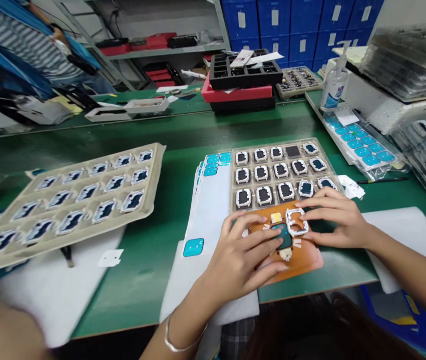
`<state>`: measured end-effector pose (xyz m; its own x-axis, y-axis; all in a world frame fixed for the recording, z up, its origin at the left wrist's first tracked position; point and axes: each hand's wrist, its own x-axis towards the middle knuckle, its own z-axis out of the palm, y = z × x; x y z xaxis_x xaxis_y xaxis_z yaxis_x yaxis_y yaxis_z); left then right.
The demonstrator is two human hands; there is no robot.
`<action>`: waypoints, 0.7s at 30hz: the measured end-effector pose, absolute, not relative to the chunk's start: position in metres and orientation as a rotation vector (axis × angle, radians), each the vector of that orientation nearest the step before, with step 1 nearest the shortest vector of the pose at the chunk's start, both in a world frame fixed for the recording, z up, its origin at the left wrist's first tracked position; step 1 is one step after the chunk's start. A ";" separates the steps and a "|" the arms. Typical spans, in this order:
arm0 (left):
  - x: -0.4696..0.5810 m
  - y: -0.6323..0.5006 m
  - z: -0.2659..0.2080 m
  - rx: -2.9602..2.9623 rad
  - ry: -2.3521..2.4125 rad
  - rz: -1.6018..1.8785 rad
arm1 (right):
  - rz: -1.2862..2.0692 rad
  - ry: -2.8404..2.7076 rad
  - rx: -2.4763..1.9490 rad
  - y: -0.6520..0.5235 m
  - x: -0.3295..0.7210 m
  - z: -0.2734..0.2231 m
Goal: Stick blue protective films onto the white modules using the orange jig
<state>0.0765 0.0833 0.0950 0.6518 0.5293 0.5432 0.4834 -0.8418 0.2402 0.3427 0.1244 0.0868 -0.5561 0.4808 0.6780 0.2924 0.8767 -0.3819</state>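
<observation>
Nearby, a tray (252,166) borders the orange board (312,260).

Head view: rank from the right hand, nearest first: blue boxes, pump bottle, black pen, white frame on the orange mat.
From the right hand:
1. White frame: at its fingertips, on the orange mat.
2. Black pen: right, slightly beyond.
3. Pump bottle: farther back.
4. Blue boxes: farthest, in the background.

left forearm (194,307): slim silvery bangle (167,336), pretty simple tbh | hands (233,252): bare | lap: dark plaid fabric (239,334), kinda shadowy
</observation>
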 end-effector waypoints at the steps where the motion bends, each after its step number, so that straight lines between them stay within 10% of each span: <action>1: 0.077 0.082 0.095 2.735 0.915 1.009 | 0.263 -2.185 -0.546 0.124 0.341 0.087; 21: 0.080 0.080 0.090 2.458 1.163 1.038 | 0.335 -2.193 -0.554 0.111 0.317 0.080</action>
<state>0.0801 0.0797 0.0902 0.4342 0.7475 0.5027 0.5840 -0.6584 0.4747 0.3167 0.1108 0.0802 -0.5591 0.4956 0.6647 0.2743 0.8671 -0.4158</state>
